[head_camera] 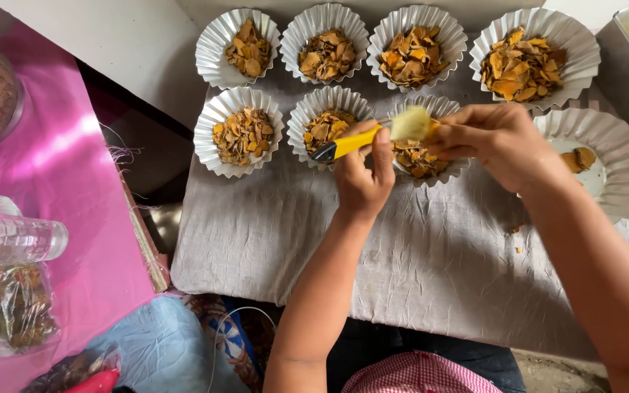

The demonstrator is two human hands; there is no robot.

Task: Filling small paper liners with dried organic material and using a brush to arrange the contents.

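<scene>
Your left hand (362, 178), nearest you, pinches a yellow knife (347, 144) shut in its fingers; your right hand (496, 142) grips a pale root piece (410, 122) over the cup (425, 156) behind the knife. Seven cups around the knife look filled with orange slices, so I judge most done; the cup far right of the knife (613, 156) holds only a few. Knife's long axis runs left-right, rising slightly rightward, dark end pointing left.

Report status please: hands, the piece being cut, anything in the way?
Left hand shut on yellow knife. Right hand shut on pale piece, blade against it. Both over third front cup. Nothing in the way.
</scene>
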